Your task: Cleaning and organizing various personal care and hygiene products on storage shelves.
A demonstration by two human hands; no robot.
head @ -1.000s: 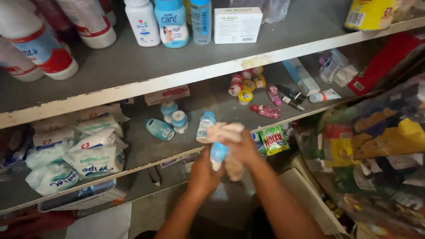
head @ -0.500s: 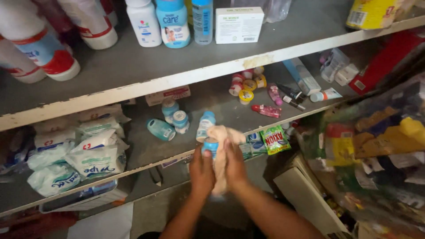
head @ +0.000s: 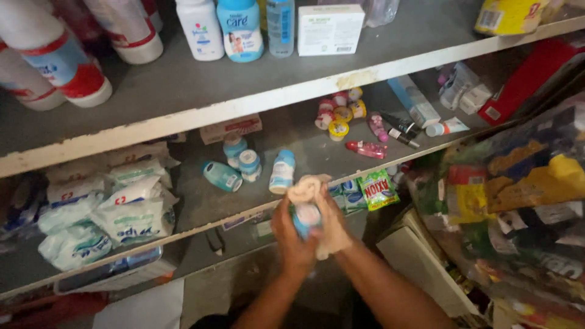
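Below the edge of the middle shelf (head: 201, 222), my left hand (head: 292, 234) grips a small light-blue bottle (head: 306, 216). My right hand (head: 332, 222) presses a beige cloth (head: 308, 187) over the bottle's top and side. Both hands are close together, fingers wrapped round the bottle and cloth. On the shelf just behind them stand several similar small blue-and-white bottles (head: 281, 172), one lying on its side (head: 220, 176).
White wipe packs (head: 131, 207) fill the shelf's left. A green sachet (head: 378, 189), small round tins (head: 338, 116) and tubes (head: 414, 100) lie to the right. The upper shelf holds tall bottles (head: 241, 27) and a white box (head: 330, 29). Bagged goods (head: 518, 189) hang at the right.
My hands have sunk a little lower with the bottle, and the cloth has shifted over it. The camera view has shifted only slightly.
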